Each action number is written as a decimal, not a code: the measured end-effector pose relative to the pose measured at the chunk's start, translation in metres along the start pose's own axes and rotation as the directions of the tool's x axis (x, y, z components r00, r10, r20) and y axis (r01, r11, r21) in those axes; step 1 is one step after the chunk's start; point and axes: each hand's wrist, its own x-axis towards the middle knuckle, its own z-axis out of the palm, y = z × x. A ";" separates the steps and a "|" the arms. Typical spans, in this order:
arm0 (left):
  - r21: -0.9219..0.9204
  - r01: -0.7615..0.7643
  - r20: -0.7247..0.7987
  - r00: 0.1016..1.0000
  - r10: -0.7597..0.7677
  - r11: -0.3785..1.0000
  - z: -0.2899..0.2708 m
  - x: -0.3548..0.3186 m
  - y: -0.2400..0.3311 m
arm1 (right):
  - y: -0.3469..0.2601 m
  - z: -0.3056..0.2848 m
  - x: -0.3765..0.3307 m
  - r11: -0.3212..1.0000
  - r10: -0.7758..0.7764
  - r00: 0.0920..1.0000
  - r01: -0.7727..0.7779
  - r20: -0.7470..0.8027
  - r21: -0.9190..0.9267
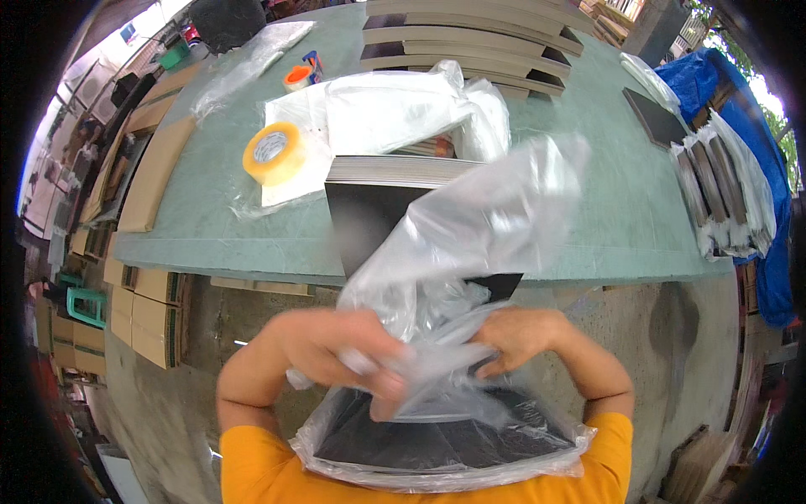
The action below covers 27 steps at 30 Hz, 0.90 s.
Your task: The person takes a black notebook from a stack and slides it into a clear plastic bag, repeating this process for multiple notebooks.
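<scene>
A clear plastic bag [495, 210] rises in front of me, its upper end blurred by motion. My left hand [348, 349] has its fingers curled on a gathered part of the bag. On the other side, my right hand [520, 336] grips the bunched plastic with bent fingers. Close against my body lies a flat black panel [437, 441] wrapped in clear plastic, below both hands. Beyond the bag, a stack of dark panels with pale edges [403, 170] sits at the table's near edge, partly hidden by the plastic.
On the green table [604, 227] are a roll of clear tape [294, 164], white plastic sheets [378, 109], an orange-and-blue tape dispenser [300, 77] and stacked panels [470, 38] at the back. Wrapped panels [722, 181] stand at right by a blue tarp [764, 168]. Cardboard [159, 176] lines the left.
</scene>
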 end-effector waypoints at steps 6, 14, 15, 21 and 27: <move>0.882 0.363 -0.238 0.893 -0.381 0.300 0.018 -0.035 -0.086 | 0.009 0.028 -0.018 0.690 0.360 0.880 -0.474 -0.310 -0.547; 0.808 0.443 -0.262 0.860 -0.437 0.387 0.002 -0.055 -0.082 | -0.041 -0.033 -0.016 0.972 0.212 0.745 -0.229 -0.633 0.056; 0.817 0.441 -0.084 0.729 -0.679 0.372 0.003 -0.056 -0.064 | -0.039 -0.052 -0.022 0.959 0.285 0.490 -0.157 -0.824 0.238; 0.181 0.468 -0.947 -0.154 0.282 0.865 -0.064 -0.128 -0.064 | -0.044 -0.036 0.031 0.982 -0.067 0.474 -0.124 -0.878 -0.143; 0.617 0.666 -0.745 0.321 0.585 0.419 -0.060 -0.051 -0.051 | -0.011 -0.044 -0.015 0.879 0.024 -0.082 -0.474 -0.996 0.060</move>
